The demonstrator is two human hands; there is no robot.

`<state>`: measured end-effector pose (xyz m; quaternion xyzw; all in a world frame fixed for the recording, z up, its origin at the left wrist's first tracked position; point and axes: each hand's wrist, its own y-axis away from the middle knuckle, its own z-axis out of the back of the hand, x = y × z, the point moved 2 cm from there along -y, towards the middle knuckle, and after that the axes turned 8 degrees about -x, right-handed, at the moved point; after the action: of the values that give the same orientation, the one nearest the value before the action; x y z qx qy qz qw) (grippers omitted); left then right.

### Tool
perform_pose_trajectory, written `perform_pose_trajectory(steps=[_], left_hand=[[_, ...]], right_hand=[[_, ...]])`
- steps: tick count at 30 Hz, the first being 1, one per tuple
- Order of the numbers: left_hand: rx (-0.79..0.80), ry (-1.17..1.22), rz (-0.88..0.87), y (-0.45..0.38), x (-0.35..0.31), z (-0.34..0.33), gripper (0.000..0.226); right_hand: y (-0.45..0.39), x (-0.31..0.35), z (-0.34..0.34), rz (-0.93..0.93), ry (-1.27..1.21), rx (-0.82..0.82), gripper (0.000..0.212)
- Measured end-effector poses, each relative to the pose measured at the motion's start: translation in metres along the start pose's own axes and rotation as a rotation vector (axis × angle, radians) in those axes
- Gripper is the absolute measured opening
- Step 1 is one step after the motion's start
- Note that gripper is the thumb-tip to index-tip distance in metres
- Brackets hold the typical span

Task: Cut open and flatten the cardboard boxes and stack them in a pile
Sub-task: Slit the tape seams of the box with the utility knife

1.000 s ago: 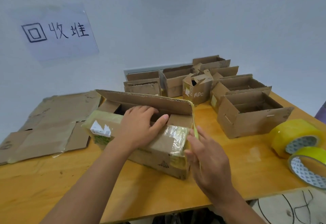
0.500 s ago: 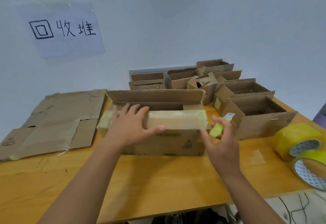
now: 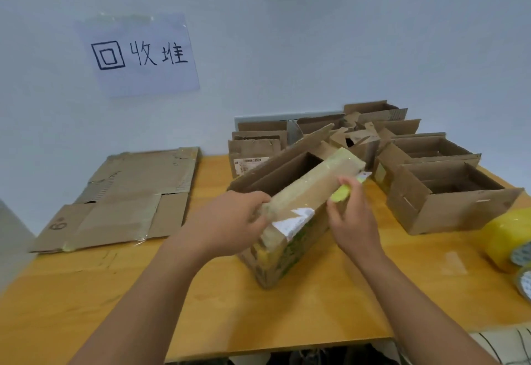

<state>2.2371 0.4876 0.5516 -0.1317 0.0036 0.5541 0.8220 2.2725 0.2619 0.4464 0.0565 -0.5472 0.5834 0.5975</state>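
Observation:
A long cardboard box (image 3: 298, 218) wrapped in yellowish tape stands on the wooden table (image 3: 201, 301), turned end-on toward me with its top flaps open. My left hand (image 3: 230, 223) grips the near end of its taped flap. My right hand (image 3: 352, 218) holds a yellow-green utility knife (image 3: 343, 192) against the box's right side, blade tip pointing up and away. A flattened cardboard sheet (image 3: 126, 200) lies at the left under a paper sign (image 3: 138, 54) on the wall.
Several open cardboard boxes (image 3: 442, 189) crowd the back and right of the table. Two rolls of yellow tape (image 3: 508, 238) sit at the right edge. The table's front edge runs just below my forearms.
The box has swung from lying broadside to me to pointing end-on. My left hand shifted to its near end, and my right hand with the knife moved up along its right side.

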Motion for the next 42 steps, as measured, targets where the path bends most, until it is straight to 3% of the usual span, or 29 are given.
perform_pose_trajectory(steps=[2, 4, 6, 8, 10, 13, 16, 19, 21, 24, 28, 34, 37, 42], left_hand=[[-0.089, 0.055, -0.131, 0.005, -0.006, 0.002, 0.04], [-0.334, -0.04, -0.287, 0.002, -0.001, -0.005, 0.04], [-0.561, -0.133, -0.203, -0.005, 0.015, -0.018, 0.039], [-0.587, 0.053, 0.015, -0.009, 0.034, -0.028, 0.042], [-0.515, 0.353, 0.161, -0.011, 0.049, -0.038, 0.047], [-0.635, 0.401, 0.096, -0.005, 0.048, -0.036, 0.049], [-0.727, 0.439, -0.047, 0.002, 0.029, -0.029, 0.036], [-0.759, 0.488, -0.151, 0.006, 0.002, -0.022, 0.023], [-0.808, 0.514, -0.188, 0.008, -0.019, -0.013, 0.026], [-0.862, 0.578, -0.171, 0.007, -0.044, -0.002, 0.032], [-0.765, 0.621, -0.219, 0.004, -0.067, -0.012, 0.036], [-0.403, 0.227, -0.599, 0.012, -0.088, -0.054, 0.065], [-0.268, 0.198, -0.622, 0.007, -0.094, -0.058, 0.07], [0.031, -0.004, -0.6, 0.013, -0.103, -0.068, 0.085]], right_hand=[[0.016, 0.016, 0.0, 0.046, -0.096, 0.002, 0.051], [0.034, 0.031, -0.003, 0.1, -0.161, 0.084, 0.056], [0.045, 0.037, -0.008, 0.142, -0.116, 0.152, 0.061], [0.047, 0.038, -0.01, 0.186, -0.035, 0.173, 0.063], [0.047, 0.037, -0.009, 0.201, -0.006, 0.181, 0.063], [0.048, 0.038, -0.001, 0.161, -0.05, 0.171, 0.058], [0.047, 0.04, 0.016, 0.091, -0.122, 0.107, 0.057], [0.047, 0.036, 0.039, -0.008, -0.208, 0.105, 0.071], [0.048, 0.033, 0.052, -0.062, -0.265, 0.143, 0.081], [0.052, 0.029, 0.064, -0.089, -0.303, 0.175, 0.078], [0.062, 0.004, 0.062, -0.165, -0.347, 0.191, 0.082], [0.087, -0.03, 0.063, -0.275, -0.32, 0.238, 0.084], [0.094, -0.032, 0.07, -0.266, -0.22, 0.231, 0.09], [0.116, -0.024, 0.088, -0.151, -0.126, 0.194, 0.08]])
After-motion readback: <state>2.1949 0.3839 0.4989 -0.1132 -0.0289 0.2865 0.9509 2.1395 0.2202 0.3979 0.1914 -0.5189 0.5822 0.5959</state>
